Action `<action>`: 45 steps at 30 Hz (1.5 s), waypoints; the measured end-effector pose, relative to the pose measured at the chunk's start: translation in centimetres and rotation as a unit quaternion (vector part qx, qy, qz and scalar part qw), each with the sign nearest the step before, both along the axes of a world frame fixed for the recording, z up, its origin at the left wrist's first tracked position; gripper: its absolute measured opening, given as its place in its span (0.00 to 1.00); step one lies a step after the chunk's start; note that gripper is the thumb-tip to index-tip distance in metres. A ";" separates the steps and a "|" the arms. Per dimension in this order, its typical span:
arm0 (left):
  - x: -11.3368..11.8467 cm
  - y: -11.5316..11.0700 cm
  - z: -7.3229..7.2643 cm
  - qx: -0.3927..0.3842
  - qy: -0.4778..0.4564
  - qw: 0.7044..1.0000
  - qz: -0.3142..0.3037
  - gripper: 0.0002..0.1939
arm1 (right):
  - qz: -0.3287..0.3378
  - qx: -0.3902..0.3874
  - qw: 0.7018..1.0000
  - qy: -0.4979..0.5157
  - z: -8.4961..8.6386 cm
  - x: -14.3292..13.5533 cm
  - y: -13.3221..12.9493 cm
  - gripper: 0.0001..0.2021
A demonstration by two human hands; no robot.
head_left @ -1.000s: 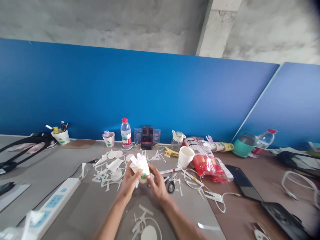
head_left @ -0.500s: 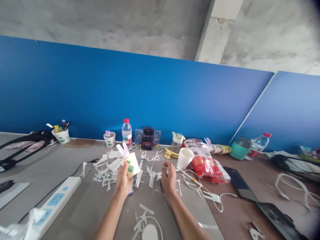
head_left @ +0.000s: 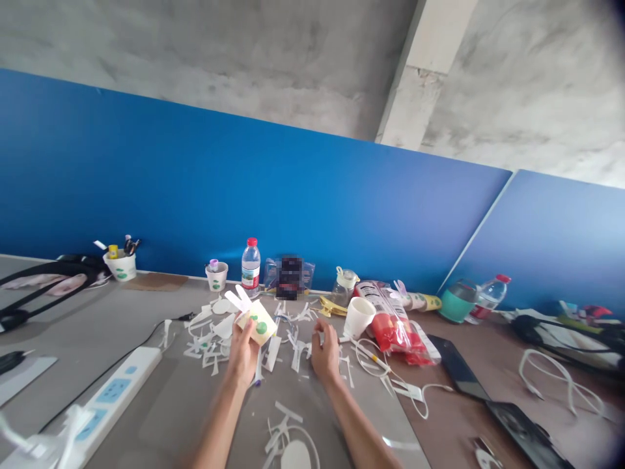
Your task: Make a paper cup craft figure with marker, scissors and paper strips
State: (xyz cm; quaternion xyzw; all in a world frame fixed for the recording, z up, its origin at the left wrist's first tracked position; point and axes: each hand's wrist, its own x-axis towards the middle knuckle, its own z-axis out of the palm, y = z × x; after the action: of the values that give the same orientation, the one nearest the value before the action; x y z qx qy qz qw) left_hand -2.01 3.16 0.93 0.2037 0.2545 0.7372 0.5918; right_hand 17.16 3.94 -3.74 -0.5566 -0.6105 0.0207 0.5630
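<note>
The paper cup (head_left: 261, 322), printed with green leaves, was up in the left hand (head_left: 243, 355), tilted, over the middle of the worktop (head_left: 185, 404); two pale ear-shaped pieces (head_left: 238, 298) stuck out from its upper-left end. The left fingers were clamped around the cup's side. The right hand (head_left: 325, 352) was to the right of it, well apart, low among the paper scraps (head_left: 272, 354). Its fingers were curled; whether they were closed on anything could not be told.

Just right of that hand stood a plain white cup (head_left: 360, 318), with a red plastic package (head_left: 390, 319) beside it. Behind the scraps stood a red-capped bottle (head_left: 250, 267) and a glass jar (head_left: 344, 286), both near the blue partition (head_left: 244, 176). A white power strip (head_left: 120, 397) lay to the left.
</note>
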 end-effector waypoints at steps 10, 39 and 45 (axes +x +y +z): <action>0.3 0.5 -1.0 -0.019 0.120 0.989 0.088 0.23 | 0.043 -0.039 0.995 -0.083 3.5 1.9 1.4 0.13; 0.8 -0.2 -3.2 -0.006 0.504 0.860 0.082 0.06 | 0.111 -0.004 0.971 -0.212 1.2 -0.9 -1.6 0.11; 0.8 -0.7 -2.7 0.027 0.504 0.860 0.072 0.06 | 0.100 0.037 0.980 -0.167 0.3 -0.7 -1.8 0.30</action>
State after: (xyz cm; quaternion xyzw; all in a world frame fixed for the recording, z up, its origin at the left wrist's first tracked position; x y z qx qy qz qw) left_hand -1.19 2.41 -1.74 0.5442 0.5118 0.5815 0.3221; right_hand 16.41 2.13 -3.40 -0.4667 -0.7490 -0.0387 0.4686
